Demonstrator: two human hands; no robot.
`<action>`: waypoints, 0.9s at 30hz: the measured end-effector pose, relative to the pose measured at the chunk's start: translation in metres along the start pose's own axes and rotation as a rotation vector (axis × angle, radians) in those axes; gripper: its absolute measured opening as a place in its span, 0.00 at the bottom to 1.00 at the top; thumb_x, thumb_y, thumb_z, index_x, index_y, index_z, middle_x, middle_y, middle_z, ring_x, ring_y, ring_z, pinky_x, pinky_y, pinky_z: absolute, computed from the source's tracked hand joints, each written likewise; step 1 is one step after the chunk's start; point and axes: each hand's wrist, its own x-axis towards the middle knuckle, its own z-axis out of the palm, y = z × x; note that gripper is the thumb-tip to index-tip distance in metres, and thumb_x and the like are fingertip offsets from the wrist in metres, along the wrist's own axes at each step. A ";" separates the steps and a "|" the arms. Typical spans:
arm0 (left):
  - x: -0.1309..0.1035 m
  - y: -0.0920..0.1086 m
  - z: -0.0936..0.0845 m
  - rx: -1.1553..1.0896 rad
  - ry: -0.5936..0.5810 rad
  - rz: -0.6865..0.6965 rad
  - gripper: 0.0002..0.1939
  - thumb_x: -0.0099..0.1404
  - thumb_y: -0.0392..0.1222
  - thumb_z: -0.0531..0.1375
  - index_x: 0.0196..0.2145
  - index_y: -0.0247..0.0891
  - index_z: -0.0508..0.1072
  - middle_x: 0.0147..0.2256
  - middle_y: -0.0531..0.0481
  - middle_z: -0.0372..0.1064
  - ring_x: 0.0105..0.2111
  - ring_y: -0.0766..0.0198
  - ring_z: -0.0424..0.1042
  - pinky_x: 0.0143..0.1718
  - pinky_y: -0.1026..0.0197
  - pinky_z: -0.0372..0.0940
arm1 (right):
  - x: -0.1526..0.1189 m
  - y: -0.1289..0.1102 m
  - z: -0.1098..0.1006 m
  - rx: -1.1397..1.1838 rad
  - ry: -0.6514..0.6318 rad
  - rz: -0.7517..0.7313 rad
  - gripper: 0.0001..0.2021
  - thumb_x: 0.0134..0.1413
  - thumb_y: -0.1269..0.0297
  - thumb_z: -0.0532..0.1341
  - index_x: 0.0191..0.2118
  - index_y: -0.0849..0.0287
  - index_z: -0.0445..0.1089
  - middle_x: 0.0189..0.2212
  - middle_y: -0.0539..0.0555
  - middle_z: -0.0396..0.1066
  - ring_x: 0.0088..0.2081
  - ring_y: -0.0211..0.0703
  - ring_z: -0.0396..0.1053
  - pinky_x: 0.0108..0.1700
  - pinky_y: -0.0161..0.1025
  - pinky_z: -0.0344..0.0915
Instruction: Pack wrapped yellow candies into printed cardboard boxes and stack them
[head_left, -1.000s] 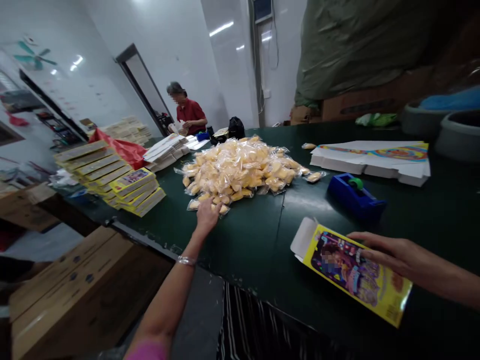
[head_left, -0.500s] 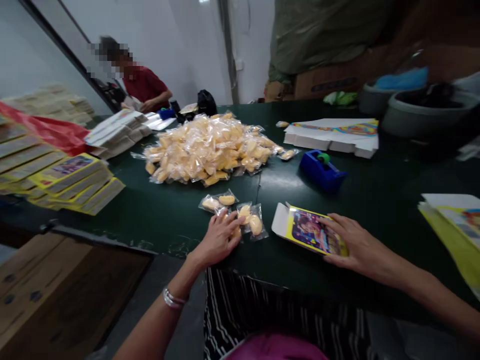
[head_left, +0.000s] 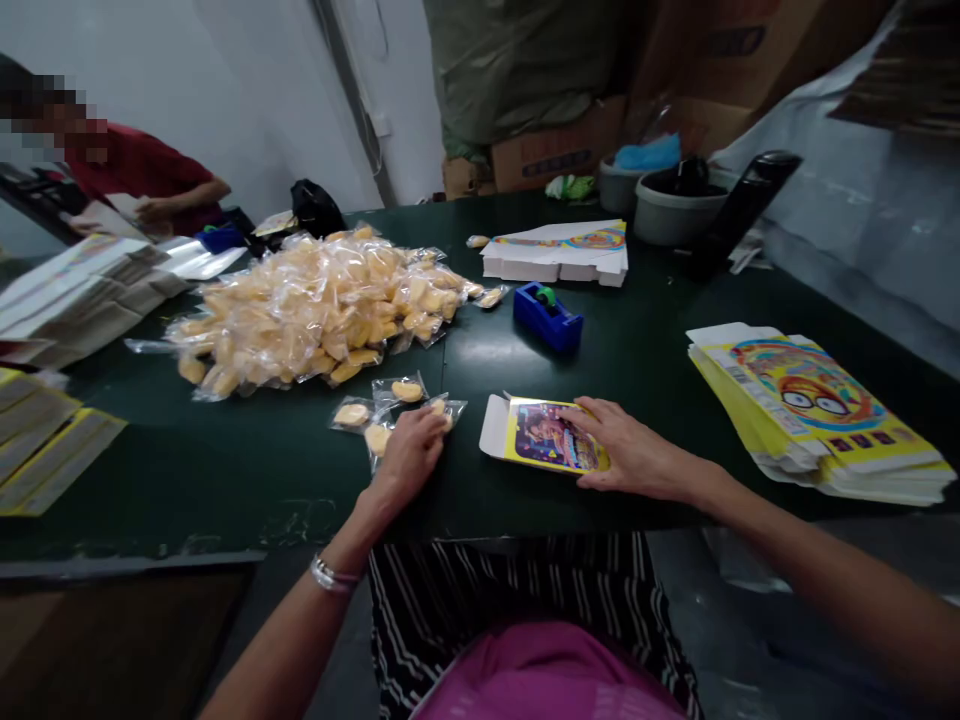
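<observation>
Near the table's front edge my left hand rests over several small clear packets, each with a yellowish piece inside; one packet lies just left of it. Its fingers are bent and close together, and what lies beneath them is hidden. My right hand grips the right end of a yellow printed box, thumb at the near edge and fingers over the top. The box lies flat, its white flap open toward my left hand. Behind the loose packets is a large heap of wrapped pieces.
A blue tape dispenser stands beyond the box, with white flat cartons behind it. Flattened yellow cartons are stacked at right, filled-looking boxes at left. Grey tubs stand at the back; a person in red works at back left.
The view has turned right, showing more of the carton stack. My left hand has shifted over the loose packets, which are now spread differently. My right hand still grips the box.
</observation>
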 end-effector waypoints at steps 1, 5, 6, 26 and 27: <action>0.001 0.000 -0.001 -0.019 0.038 -0.007 0.11 0.64 0.31 0.56 0.42 0.40 0.74 0.46 0.43 0.72 0.48 0.52 0.71 0.49 0.45 0.70 | 0.000 0.000 0.000 0.008 0.005 -0.002 0.44 0.44 0.55 0.70 0.67 0.59 0.55 0.64 0.69 0.52 0.64 0.67 0.52 0.63 0.59 0.56; 0.006 0.021 -0.004 -0.120 -0.012 0.077 0.12 0.68 0.34 0.55 0.47 0.40 0.72 0.52 0.42 0.70 0.52 0.55 0.70 0.52 0.48 0.69 | 0.000 0.004 0.001 0.036 0.039 -0.024 0.45 0.42 0.56 0.71 0.66 0.55 0.55 0.63 0.66 0.54 0.63 0.65 0.54 0.62 0.59 0.58; 0.008 0.028 -0.004 -0.145 -0.076 0.117 0.10 0.68 0.34 0.55 0.44 0.40 0.73 0.51 0.43 0.71 0.51 0.56 0.70 0.51 0.49 0.69 | -0.001 0.005 0.001 0.043 0.049 -0.033 0.44 0.42 0.56 0.71 0.66 0.55 0.55 0.63 0.66 0.54 0.63 0.65 0.54 0.62 0.59 0.58; 0.026 0.063 0.033 -0.584 -0.285 -0.206 0.07 0.59 0.29 0.57 0.34 0.39 0.69 0.28 0.54 0.74 0.29 0.64 0.75 0.32 0.62 0.70 | 0.000 0.006 0.008 0.048 0.086 -0.089 0.43 0.41 0.61 0.71 0.65 0.57 0.57 0.63 0.68 0.55 0.64 0.67 0.53 0.62 0.62 0.58; 0.031 0.064 0.035 -0.581 -0.292 -0.194 0.09 0.60 0.29 0.56 0.36 0.38 0.69 0.29 0.54 0.75 0.29 0.65 0.75 0.31 0.63 0.70 | 0.002 0.008 0.010 0.047 0.093 -0.093 0.43 0.41 0.61 0.71 0.65 0.57 0.57 0.63 0.68 0.56 0.64 0.67 0.54 0.61 0.63 0.59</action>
